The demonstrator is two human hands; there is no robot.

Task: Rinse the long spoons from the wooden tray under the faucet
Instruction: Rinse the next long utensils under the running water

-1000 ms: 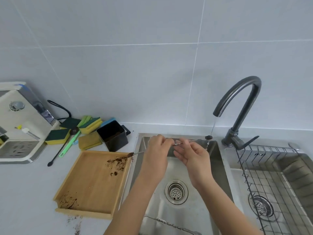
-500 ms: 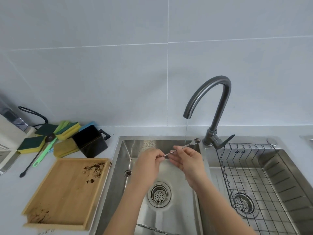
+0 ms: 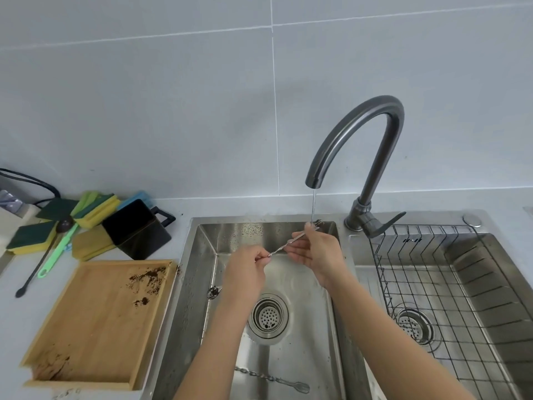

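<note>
Thin long-handled steel spoon is held across the left basin of the stainless double sink, centre of frame. Long axis runs diagonally: handle end low-left, bowl end up-right.

Left hand pinches the handle end, fingers curled on it. Right hand is nearer the working end: fingertips sit on the shaft just short of the bowel-end tip, palm open toward the camera, thumb and fingers closing on the spoon near the bowl. I read that as a pinch, but contact detail is small.

Key relation: the thin water stream from the dark grey gooseneck faucet drops right onto the bowl end, just above the right fingertips. Bowl itself is mostly hidden behind them.

Judgement: rinse in progress on this spoon. Next move probably turns on rolling the shaft about that diagonal axis, or sliding it up-right along it, so the stream covers the bowl. Right hand is best placed to rub; left only needs to steady.

Also in the basin: second twisted-handle steel spoon lying at the bottom edge of frame, and a dirty spoon bowl peeking out left of the left wrist.

Rectangular wooden tray on the white worktop, lower left, holds brown residue only, no spoons.
</note>
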